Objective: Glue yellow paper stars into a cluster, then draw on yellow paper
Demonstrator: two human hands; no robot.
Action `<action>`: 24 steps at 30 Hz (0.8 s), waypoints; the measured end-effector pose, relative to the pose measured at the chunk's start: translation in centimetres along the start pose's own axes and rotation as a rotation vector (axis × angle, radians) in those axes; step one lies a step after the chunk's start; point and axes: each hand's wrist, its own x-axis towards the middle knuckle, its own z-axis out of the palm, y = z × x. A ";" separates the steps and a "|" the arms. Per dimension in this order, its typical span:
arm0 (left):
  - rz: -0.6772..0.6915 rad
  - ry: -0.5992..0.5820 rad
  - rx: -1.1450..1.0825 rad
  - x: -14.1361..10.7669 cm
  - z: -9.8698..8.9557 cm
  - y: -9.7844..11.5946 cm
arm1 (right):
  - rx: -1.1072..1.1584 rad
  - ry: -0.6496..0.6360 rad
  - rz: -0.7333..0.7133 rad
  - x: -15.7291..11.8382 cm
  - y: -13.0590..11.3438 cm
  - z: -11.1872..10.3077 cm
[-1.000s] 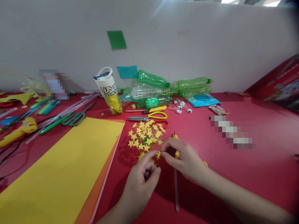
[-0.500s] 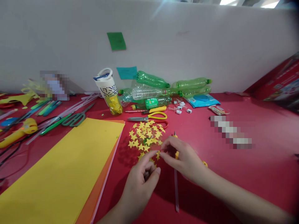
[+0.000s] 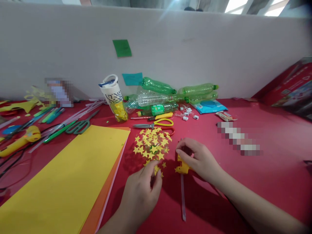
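A cluster of small yellow paper stars [image 3: 153, 149] stands mid-table, with green plastic showing between them. My left hand [image 3: 142, 191] is beside its near side, thumb and fingers curled in by the lower stars. What lies inside that curl is hidden. To the right, my right hand [image 3: 201, 157] hovers over a yellow glue gun [image 3: 184, 167], thumb and forefinger brought together. Anything between these fingertips is too small to make out, and contact with the gun is unclear. A clear glue stick [image 3: 183, 198] runs from the gun toward me.
Yellow sheets [image 3: 80, 169] lie over orange ones at left. Behind the stars are yellow-handled scissors [image 3: 164, 122], a yellow cutter [image 3: 163, 116] and green bottles [image 3: 158, 85]. A white patterned cup [image 3: 112, 94] leans near the wall. Another glue gun [image 3: 18, 143] lies far left.
My right hand has drawn away from the stars to the right, over the glue gun. My left hand has shifted slightly left and down. The star cluster stays about where it was.
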 end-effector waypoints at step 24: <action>0.000 -0.209 0.152 0.6 -0.9 0.3 | -0.837 -0.193 -0.550 -1.2 -0.1 4.5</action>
